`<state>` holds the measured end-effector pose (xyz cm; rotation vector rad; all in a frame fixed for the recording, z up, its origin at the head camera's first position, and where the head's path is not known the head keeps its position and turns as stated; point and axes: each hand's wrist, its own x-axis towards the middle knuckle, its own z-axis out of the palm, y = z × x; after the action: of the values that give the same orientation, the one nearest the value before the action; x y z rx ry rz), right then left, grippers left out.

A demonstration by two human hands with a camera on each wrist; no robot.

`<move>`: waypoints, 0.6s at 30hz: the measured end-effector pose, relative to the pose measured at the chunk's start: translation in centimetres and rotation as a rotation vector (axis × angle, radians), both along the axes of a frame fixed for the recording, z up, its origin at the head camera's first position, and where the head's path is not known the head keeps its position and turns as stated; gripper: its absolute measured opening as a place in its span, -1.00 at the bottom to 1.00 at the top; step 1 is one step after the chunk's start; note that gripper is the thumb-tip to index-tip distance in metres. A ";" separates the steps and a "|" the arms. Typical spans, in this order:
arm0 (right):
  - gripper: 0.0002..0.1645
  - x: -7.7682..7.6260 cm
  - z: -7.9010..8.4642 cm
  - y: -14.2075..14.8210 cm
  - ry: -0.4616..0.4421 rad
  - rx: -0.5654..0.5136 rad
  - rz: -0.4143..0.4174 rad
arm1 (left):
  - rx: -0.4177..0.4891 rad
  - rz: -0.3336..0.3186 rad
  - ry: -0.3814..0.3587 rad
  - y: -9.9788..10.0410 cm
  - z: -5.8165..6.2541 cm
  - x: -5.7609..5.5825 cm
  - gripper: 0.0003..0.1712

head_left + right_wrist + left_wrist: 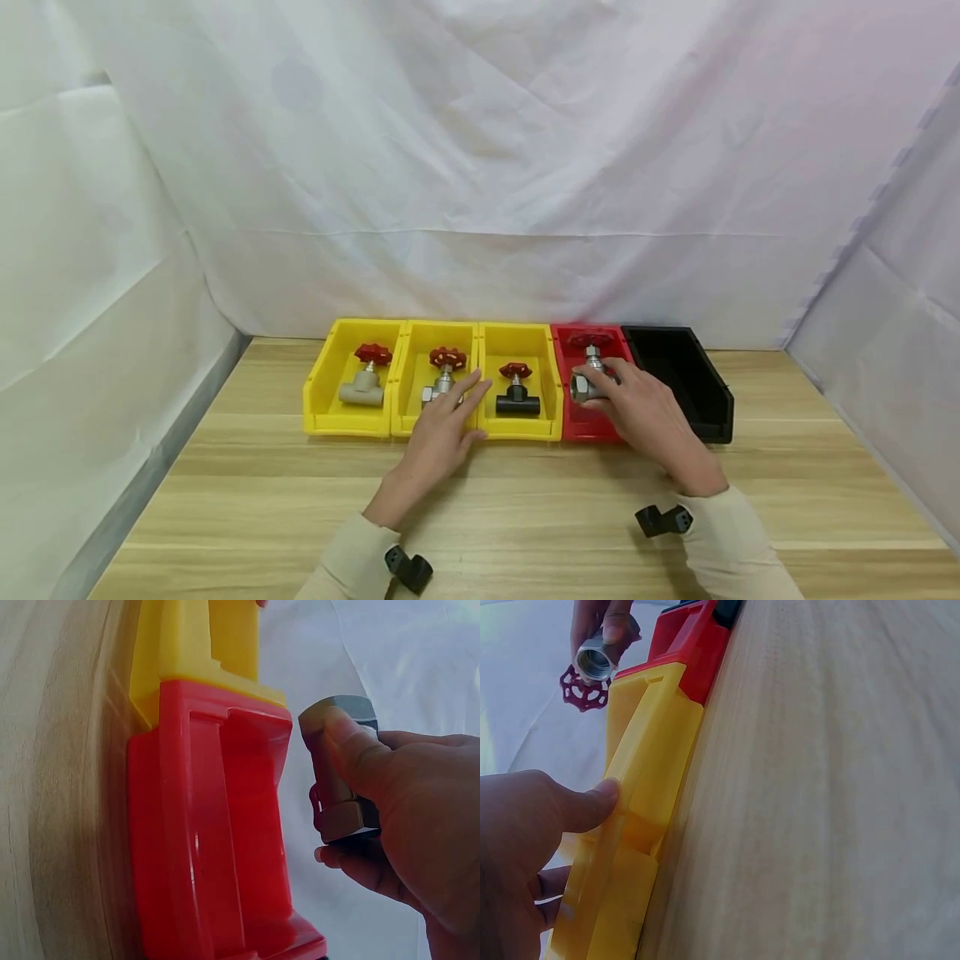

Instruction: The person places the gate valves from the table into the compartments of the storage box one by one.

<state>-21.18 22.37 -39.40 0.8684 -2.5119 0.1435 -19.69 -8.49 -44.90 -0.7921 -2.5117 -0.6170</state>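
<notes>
My right hand [647, 407] grips a silver metal valve [585, 385] with a red handwheel, raised above the red bin [592, 428]. In the right wrist view the thumb lies along the valve body [336, 776], with fingers round its far side. My left hand [442, 433] is at the front of the middle yellow bin [405, 419], fingers extended over its right wall. In the left wrist view its thumb touches a yellow rim. Partly hidden behind those fingers is another silver valve [444, 379] with a red handwheel.
A beige valve [363, 387] lies in the left yellow bin [318, 408]. The right yellow bin [525, 428] contains a black valve [517, 402]. At the row's right end is a black bin [716, 421]. White cloth [480, 167] hangs behind the wooden table [540, 517].
</notes>
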 end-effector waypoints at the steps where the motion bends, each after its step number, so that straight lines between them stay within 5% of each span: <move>1: -0.33 0.0 -0.1 0.1 -0.007 -0.004 -0.005 | 0.001 0.000 0.000 0.0 0.0 0.0 -0.11; 18: -0.38 -1.4 -1.9 0.5 -0.094 0.023 -0.071 | -0.023 0.018 -0.027 0.1 0.1 0.1 -0.12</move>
<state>-22.60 22.83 -41.34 0.7977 -2.6331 0.1362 -19.60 -8.43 -44.84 -0.7739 -2.5521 -0.5975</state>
